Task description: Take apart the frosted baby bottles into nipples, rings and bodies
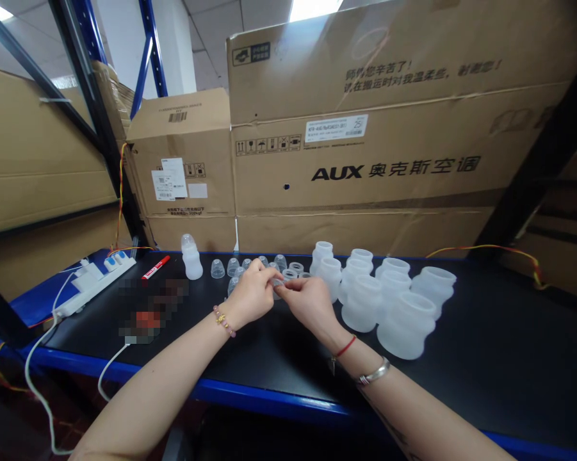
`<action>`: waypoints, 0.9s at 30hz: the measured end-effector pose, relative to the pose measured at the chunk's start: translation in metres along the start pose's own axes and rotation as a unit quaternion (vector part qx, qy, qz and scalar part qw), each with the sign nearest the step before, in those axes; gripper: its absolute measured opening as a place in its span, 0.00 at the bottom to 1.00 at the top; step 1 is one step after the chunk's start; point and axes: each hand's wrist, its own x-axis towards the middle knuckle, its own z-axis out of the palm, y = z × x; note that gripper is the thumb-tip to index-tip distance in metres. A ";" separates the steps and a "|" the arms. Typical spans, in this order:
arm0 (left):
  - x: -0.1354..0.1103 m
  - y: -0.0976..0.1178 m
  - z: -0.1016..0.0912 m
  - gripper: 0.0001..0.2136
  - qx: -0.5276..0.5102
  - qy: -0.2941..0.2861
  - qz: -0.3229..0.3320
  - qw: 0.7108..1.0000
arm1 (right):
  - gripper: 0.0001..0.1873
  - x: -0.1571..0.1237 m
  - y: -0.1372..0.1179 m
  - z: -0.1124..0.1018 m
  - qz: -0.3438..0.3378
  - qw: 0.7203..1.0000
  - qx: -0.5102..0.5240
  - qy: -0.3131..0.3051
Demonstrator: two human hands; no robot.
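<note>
My left hand (255, 291) and my right hand (307, 301) meet over the middle of the black tabletop. Between their pinched fingertips is a small translucent piece (278, 293), perhaps a bottle ring or nipple; the fingers cover most of it. Just behind the hands lie several clear dome caps (218, 269), some partly hidden by my left hand. Several translucent rings (296, 268) are beyond my right fingers. To the right, several frosted, open-topped baby bottles (406, 326) stand upright in rows. One capped bottle (191, 257) stands alone at the back left.
A red marker (155, 267) and a blurred-out item (148, 314) with a white cable lie on the left. Beyond them is a white power strip (96, 285) with plugs. Large cardboard sheets (394, 211) wall the back. A blue edge (288, 401) borders the table's front.
</note>
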 end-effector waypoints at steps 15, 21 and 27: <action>0.004 -0.013 -0.006 0.10 -0.216 -0.001 -0.041 0.975 | 0.19 -0.012 -0.010 -0.006 -0.076 0.989 -0.102 0.071; 0.001 -0.009 -0.007 0.10 -0.071 -0.001 0.047 0.996 | 0.17 -0.005 -0.003 -0.004 -0.016 0.999 -0.039 0.005; 0.000 -0.002 -0.003 0.08 0.019 0.010 0.055 0.998 | 0.17 -0.005 -0.003 0.001 -0.037 0.996 -0.074 0.026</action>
